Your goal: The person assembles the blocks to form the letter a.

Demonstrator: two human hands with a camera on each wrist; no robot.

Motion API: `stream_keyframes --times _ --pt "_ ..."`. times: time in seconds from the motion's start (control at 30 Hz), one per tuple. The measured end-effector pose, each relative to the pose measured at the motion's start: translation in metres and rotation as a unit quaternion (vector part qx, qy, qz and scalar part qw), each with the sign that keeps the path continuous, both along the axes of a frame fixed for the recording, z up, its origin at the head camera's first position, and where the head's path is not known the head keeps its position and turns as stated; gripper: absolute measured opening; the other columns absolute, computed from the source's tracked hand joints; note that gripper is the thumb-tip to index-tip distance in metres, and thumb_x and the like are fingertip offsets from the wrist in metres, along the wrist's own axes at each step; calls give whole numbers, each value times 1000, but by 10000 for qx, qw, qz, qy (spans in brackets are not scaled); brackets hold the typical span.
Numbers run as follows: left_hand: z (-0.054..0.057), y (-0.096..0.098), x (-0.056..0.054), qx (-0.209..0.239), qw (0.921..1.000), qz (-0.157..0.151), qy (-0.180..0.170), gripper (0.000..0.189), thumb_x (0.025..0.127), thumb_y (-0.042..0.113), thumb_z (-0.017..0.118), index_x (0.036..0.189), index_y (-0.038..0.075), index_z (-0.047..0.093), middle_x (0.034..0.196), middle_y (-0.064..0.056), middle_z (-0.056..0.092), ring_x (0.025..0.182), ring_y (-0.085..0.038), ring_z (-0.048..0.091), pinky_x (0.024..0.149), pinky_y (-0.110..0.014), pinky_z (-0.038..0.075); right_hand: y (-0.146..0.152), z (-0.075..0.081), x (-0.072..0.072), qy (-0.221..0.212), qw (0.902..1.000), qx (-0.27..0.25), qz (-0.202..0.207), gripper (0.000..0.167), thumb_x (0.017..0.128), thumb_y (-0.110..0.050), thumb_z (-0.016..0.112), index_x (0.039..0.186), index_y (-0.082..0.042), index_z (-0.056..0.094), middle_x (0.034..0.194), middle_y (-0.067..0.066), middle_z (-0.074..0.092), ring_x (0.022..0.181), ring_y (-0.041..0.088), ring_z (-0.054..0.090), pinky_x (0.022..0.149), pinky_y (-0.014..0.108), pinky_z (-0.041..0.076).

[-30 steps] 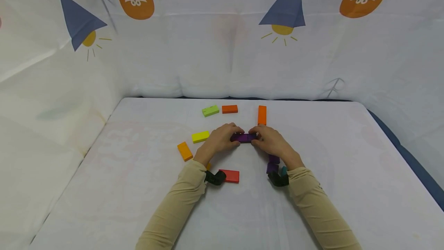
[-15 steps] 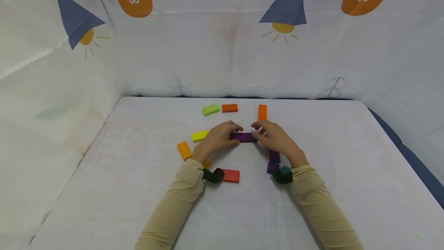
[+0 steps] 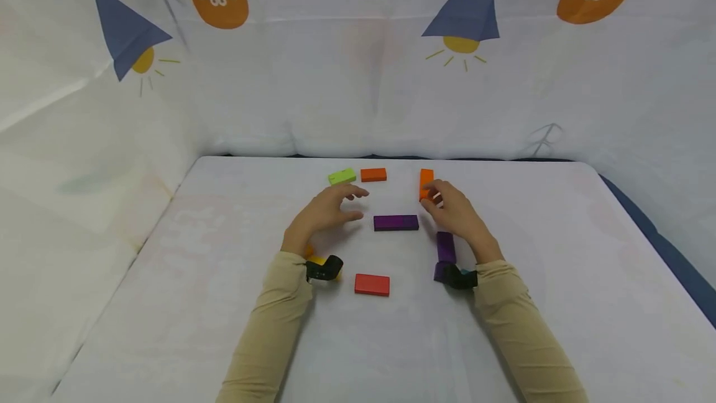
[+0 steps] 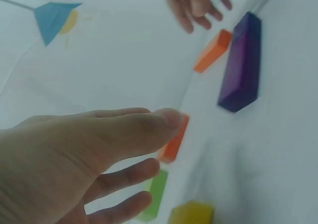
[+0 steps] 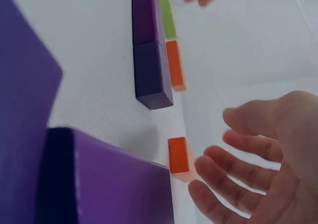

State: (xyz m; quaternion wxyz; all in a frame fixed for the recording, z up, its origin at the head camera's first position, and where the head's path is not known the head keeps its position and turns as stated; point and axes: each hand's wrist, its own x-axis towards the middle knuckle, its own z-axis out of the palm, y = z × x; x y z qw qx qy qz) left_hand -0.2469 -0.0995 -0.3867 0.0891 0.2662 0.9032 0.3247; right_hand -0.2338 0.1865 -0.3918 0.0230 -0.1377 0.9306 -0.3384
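Observation:
Two purple blocks (image 3: 396,222) lie end to end as a short bar mid-table; their seam shows in the right wrist view, where the nearer block (image 5: 152,75) looks darker. Left of the bar, my left hand (image 3: 324,210) hovers with loosely spread fingers and holds nothing. My right hand (image 3: 457,215) is off the bar's right end, fingers relaxed and empty. It overlaps an upright-lying orange block (image 3: 426,178) in the head view. Below the right hand are more purple blocks (image 3: 445,246), partly hidden by the black wrist camera.
A lime green block (image 3: 342,176) and a red-orange block (image 3: 373,175) lie near the table's far edge. A red block (image 3: 371,285) is closer to me. Yellow and orange blocks (image 3: 316,260) are mostly covered by the left wrist. White printed cloth (image 3: 335,92) hangs behind the table.
Both hands have let go of the purple bar, which stays in place. The left hand has moved left and away; the right hand has lifted off slightly to the right and farther back.

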Motion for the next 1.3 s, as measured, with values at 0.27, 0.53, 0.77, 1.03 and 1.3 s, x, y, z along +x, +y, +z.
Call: stream_keyframes --times 0.27,0.53,0.77,1.03,1.3 --pt "2 -25 -3 -325 9966 150 -741 46 87 24 68 130 14 56 132 -4 55 120 -24 48 100 -42 41 10 -2 -16 -317 9983 -227 -443 49 97 -22 48 139 -1 37 126 23 50 112 38 52 89 50 49" --pt "1 -34 -4 -641 9918 191 -1091 48 87 25 68 132 17 54 129 -6 53 120 -24 47 101 -42 41 20 4 -35 -1111 9906 -320 -729 57 97 -28 47 144 -3 28 132 24 46 111 37 55 94 48 46" --pt "0 -38 -2 -910 9857 400 -1358 49 87 26 68 133 20 52 126 -8 53 119 -25 48 102 -44 40 19 3 -51 -1842 9794 -392 -730 59 97 -27 45 147 -4 23 134 24 43 101 32 60 93 42 48" --pt "2 -41 -1 -1033 9852 435 -1298 48 86 23 69 131 18 54 124 -12 52 116 -27 49 101 -44 42 26 -1 -69 -2160 9752 -278 -403 62 98 -28 45 149 -5 19 132 25 46 103 31 60 95 42 48" --pt "-1 -40 -2 -1158 9791 617 -1552 42 85 22 70 126 22 57 126 -11 50 116 -27 47 103 -45 40 28 -3 -72 -2168 9756 -113 -318 67 96 -32 50 150 -7 19 124 23 50 96 27 61 90 37 48"
